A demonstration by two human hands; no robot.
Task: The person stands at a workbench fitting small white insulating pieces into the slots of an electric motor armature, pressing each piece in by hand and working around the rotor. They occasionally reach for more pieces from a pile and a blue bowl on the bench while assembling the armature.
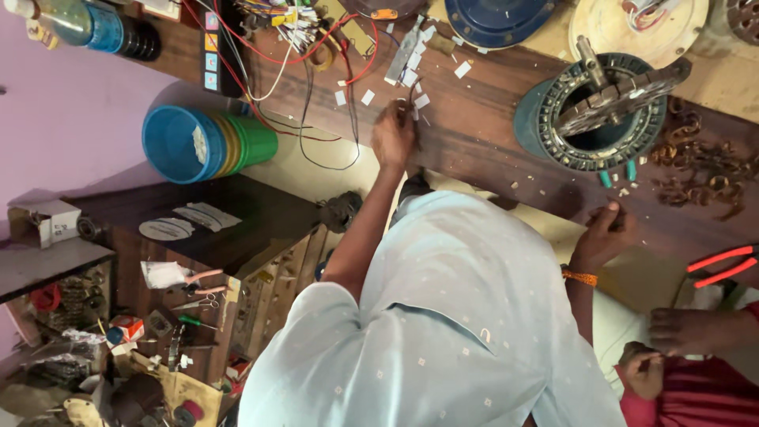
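White paper slips [414, 79] lie just beyond left hand [393, 134].

Lilac wall [71, 119], dark wooden bench [474, 126], cluttered shelf [47, 265].

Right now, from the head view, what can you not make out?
Head view only:
What the left hand pinches: too small, fingers cover it.
What the right hand grips: hidden by its fingers.
Red pliers: jaws cut off by the right edge.
Blue disc: top cut off by the frame edge.
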